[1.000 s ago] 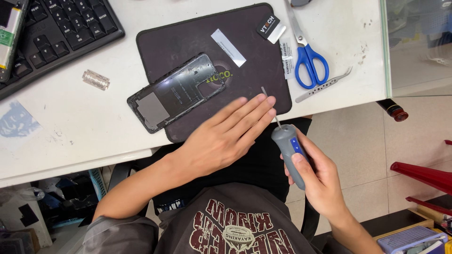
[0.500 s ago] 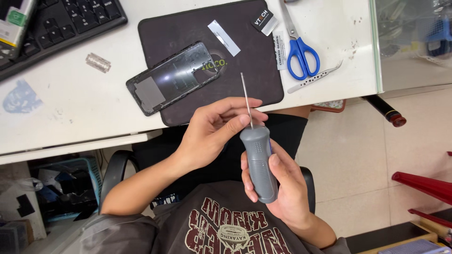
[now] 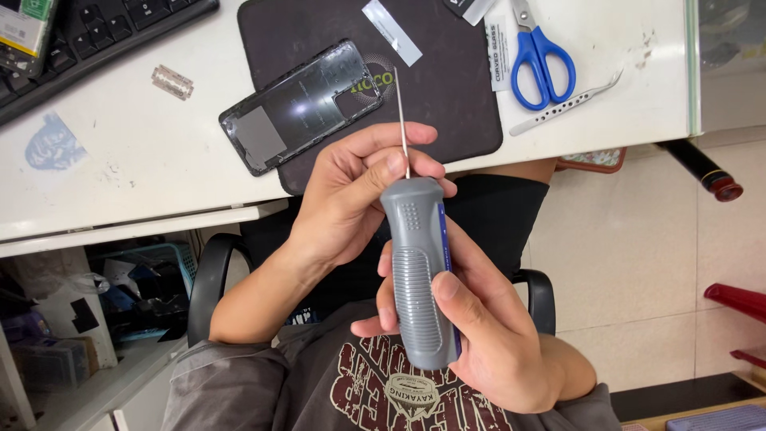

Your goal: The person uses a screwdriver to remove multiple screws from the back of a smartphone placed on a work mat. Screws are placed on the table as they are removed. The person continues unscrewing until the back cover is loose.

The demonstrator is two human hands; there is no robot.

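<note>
Head view: right hand (image 3: 479,335) wraps the grey handle of a screwdriver (image 3: 419,271), held upright over the lap, below the table (image 3: 120,160) edge. Thin shaft points up toward the table. Left hand (image 3: 351,191) is closed around the shaft base, thumb and fingertips pinching where the bit meets the handle; exact contact point is partly hidden, probably right at the collar.

On the table: dark mat (image 3: 463,104) with a phone back cover (image 3: 299,104) lying inner side up, overhanging the mat's left edge. Blue-handled scissors (image 3: 538,56) and tweezers (image 3: 566,104) just right of the mat. Razor blade (image 3: 173,81) left of the cover, keyboard (image 3: 104,40) at top left.
</note>
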